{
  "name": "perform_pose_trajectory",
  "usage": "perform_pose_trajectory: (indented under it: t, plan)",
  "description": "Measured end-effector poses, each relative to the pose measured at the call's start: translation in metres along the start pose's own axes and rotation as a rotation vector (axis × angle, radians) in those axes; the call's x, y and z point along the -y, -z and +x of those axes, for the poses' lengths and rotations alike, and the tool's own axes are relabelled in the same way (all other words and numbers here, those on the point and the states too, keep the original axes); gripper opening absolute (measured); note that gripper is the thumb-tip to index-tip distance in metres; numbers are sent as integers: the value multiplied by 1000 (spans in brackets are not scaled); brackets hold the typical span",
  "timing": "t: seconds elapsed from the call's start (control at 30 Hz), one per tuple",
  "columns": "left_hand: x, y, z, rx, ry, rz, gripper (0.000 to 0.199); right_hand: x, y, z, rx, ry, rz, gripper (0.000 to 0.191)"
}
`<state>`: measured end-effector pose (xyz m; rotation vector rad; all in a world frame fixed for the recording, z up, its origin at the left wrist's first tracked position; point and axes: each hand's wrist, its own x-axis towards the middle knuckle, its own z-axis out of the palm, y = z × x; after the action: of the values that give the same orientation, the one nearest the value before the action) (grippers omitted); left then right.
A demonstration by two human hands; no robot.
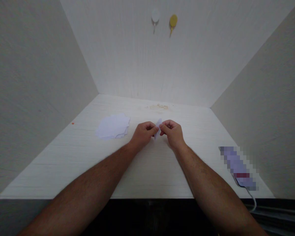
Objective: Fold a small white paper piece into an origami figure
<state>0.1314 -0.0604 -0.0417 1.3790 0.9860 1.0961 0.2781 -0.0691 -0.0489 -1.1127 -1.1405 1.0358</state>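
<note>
A small piece of white paper [158,124] is held upright above the middle of the table, between my two hands. My left hand [147,131] pinches its left side between thumb and fingers. On the other side, the thumb and curled fingers of my right hand [170,129] grip the same paper. The paper looks folded or narrow, and its lower part is partly hidden by my fingers. To the left of my left hand, a loose pile of white paper sheets [111,126] with uneven edges lies flat.
The white table [152,173] has walls on three sides. A pixelated flat device [238,167] with a white cable [254,200] lies near the right edge. A white hook [155,15] and a yellow hook [173,20] are on the back wall. Brownish marks show near the table's back edge.
</note>
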Motion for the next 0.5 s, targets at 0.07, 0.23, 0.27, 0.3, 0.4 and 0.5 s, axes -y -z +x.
perform_pose_trajectory:
  t: [0.07,0.23,0.27,0.3,0.4,0.5]
  plan:
    - [-2,1,-1,-26,-27,3,23,-1,-1,0,28,-16,25,23]
    - [-5,0,-2,-65,-44,6,23,-1,-1,-1,78,-67,10,26]
    - [-5,0,-1,-69,-43,7,23,0,-1,-1,81,-58,-16,24]
    - [-5,0,-1,-72,-42,10,22,1,-1,-1,82,-45,-45,23]
    - [-4,0,-1,-83,-45,36,21,4,0,-2,86,-15,-129,21]
    - [-3,-1,-2,-102,-47,56,21,5,-1,-4,85,8,-169,22]
